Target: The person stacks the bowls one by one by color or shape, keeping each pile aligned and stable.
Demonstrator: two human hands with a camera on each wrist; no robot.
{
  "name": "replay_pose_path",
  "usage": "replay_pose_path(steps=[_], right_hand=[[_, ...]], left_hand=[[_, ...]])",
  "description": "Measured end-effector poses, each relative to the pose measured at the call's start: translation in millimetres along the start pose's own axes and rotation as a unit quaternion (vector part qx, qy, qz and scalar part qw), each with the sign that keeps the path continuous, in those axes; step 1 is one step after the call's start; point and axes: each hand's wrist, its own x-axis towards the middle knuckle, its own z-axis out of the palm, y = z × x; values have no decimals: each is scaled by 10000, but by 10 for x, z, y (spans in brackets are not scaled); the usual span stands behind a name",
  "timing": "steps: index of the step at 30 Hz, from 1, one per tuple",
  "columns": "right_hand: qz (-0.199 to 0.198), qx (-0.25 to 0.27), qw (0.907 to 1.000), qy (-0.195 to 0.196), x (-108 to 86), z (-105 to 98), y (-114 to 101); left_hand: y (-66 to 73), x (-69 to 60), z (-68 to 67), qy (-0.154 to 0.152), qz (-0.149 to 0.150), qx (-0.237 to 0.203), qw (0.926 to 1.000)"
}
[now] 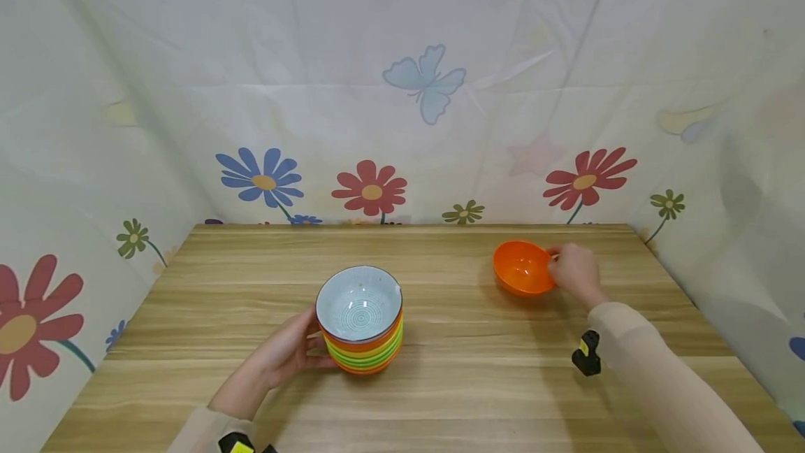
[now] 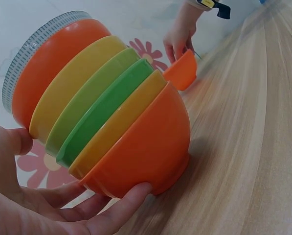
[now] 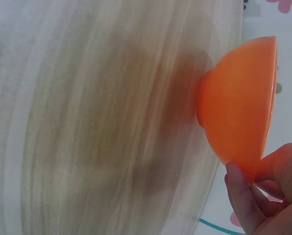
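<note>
Left of the table's middle stands a stack of nested bowls [image 1: 367, 358]. Its top bowl [image 1: 358, 299] is pale blue with a dark rim and rings inside; orange, yellow and green bowls [image 2: 106, 112] lie beneath it. My left hand [image 1: 292, 348] cups the stack's left side, with the thumb near the upper bowls and the fingers round the lowest orange one [image 2: 150, 142]. Farther back on the right, my right hand [image 1: 575, 271] pinches the rim of a single orange bowl [image 1: 522, 268] between thumb and fingers. That bowl is upright; whether its foot touches the table I cannot tell.
The wood-grain table [image 1: 453, 390] runs back to a pale curtain [image 1: 314, 89] printed with flowers and a butterfly, which also hangs at both sides. Black devices with yellow marks [image 1: 587, 354] sit at both wrists.
</note>
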Motion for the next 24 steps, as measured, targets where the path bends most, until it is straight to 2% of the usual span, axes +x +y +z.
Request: replay_pose_path(steps=[7, 14, 21, 24], right_hand=[[-70, -27, 10000, -2, -24, -17, -116], [-381, -278, 9989, 63, -1, -72, -235], [-556, -342, 9979, -48, 8, -82, -358], [-756, -369, 9965, -10, 17, -84, -416]], left_hand=[[-2, -7, -5, 14, 25, 21, 10000], [1, -20, -4, 26, 46, 42, 10000], [-1, -14, -1, 6, 37, 37, 10000], [-2, -10, 2, 13, 27, 28, 10000]])
